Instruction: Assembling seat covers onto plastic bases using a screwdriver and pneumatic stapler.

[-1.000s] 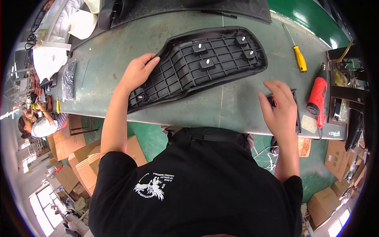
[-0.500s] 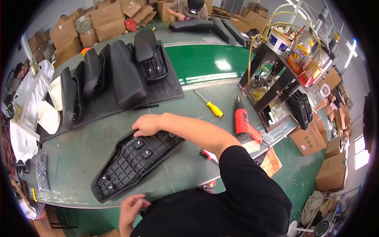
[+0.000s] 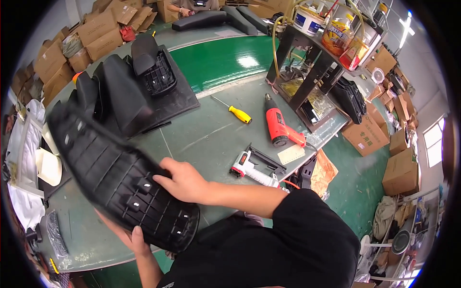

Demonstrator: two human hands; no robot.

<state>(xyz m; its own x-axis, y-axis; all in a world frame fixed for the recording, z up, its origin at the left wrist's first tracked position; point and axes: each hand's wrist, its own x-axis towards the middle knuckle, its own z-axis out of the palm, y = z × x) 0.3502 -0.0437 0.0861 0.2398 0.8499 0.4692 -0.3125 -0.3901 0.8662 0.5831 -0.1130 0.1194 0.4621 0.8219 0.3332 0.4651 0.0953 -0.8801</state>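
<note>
Both my hands grip a black seat, its ribbed plastic underside facing up and its far-left end raised and blurred. My right hand is closed on the seat's right edge, thumb over the rim. My left hand holds the near edge, thumb on the rim and its other fingers mostly hidden beneath. Right of the seat on the table lie a staple gun, a red heat gun and a yellow-handled screwdriver.
Several black seats stand on a dark mat at the back left. A dark metal stand at the right carries a tub and bottles. Across the green table, a person works near more seat pieces. Cardboard boxes line the back.
The seat has been lifted from the table and swung round, its far end raised. My left hand, empty before, now grips it. The view has shifted, revealing the whole staple gun.
</note>
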